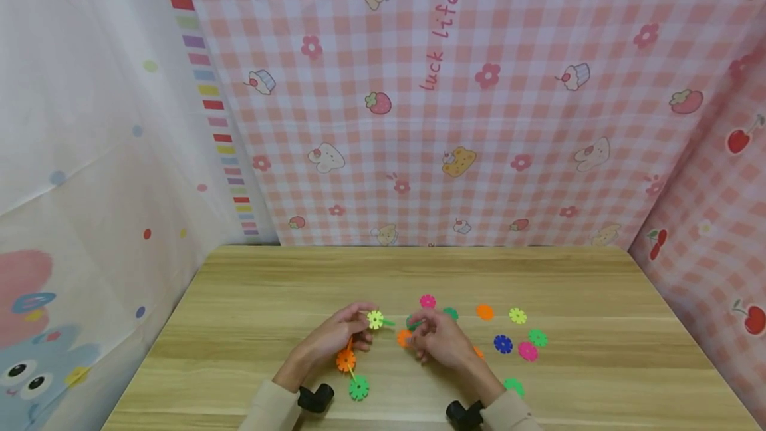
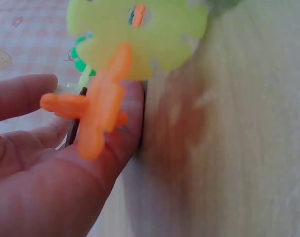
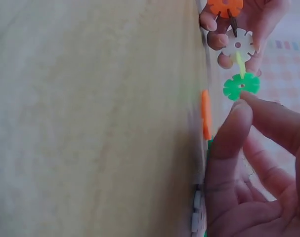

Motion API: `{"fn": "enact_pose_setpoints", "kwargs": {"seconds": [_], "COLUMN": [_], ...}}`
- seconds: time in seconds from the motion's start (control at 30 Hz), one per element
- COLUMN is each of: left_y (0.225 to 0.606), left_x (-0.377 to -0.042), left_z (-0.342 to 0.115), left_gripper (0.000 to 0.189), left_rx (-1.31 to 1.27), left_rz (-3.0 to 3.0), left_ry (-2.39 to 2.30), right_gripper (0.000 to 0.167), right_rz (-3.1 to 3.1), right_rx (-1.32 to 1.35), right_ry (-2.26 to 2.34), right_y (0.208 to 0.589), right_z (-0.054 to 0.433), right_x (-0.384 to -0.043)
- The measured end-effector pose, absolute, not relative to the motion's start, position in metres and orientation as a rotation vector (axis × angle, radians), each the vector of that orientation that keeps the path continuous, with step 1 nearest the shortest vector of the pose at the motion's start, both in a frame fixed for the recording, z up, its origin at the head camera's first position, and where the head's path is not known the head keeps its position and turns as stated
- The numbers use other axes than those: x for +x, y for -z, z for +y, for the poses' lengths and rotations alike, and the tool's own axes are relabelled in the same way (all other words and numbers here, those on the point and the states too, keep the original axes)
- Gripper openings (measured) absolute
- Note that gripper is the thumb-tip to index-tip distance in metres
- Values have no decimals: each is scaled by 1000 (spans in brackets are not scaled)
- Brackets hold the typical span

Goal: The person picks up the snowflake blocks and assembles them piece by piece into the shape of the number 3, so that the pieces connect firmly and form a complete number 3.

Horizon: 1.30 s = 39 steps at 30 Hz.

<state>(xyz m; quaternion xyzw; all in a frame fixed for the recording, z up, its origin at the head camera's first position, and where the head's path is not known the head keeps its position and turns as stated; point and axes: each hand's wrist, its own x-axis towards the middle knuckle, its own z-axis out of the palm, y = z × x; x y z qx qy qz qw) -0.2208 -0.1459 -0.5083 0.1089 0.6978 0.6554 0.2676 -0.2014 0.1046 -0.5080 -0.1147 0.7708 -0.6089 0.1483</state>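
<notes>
Our left hand (image 1: 336, 334) pinches a white notched disc (image 3: 231, 48), likely steadying its chain (image 1: 346, 362). Whether our right hand (image 1: 441, 338) holds anything is unclear.

Beyond the far edge of a wood-grain table (image 1: 239, 324), my head camera shows me a pink-checked cloth (image 1: 526, 25) lettered "luck life", a white dotted sheet (image 1: 90, 98) at left and a cherry-printed cloth (image 1: 706, 218) at right.

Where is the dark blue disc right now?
In the head view, the dark blue disc lies on the table right of the right hand, just left of a pink disc.
</notes>
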Motion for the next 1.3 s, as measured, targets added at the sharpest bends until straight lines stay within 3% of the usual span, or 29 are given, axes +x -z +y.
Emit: {"fn": "enact_pose_setpoints", "kwargs": {"seconds": [1.3], "left_y": [506], "left_x": [-218], "left_z": [-137], "left_gripper": [37], "left_rx": [260], "left_rz": [2010], "left_ry": [-1748], "right_gripper": [26], "right_rz": [2464], "right_rx": [-243], "right_ry": [1517], "right_y": [511], "right_z": [91], "right_x": [-203]}}
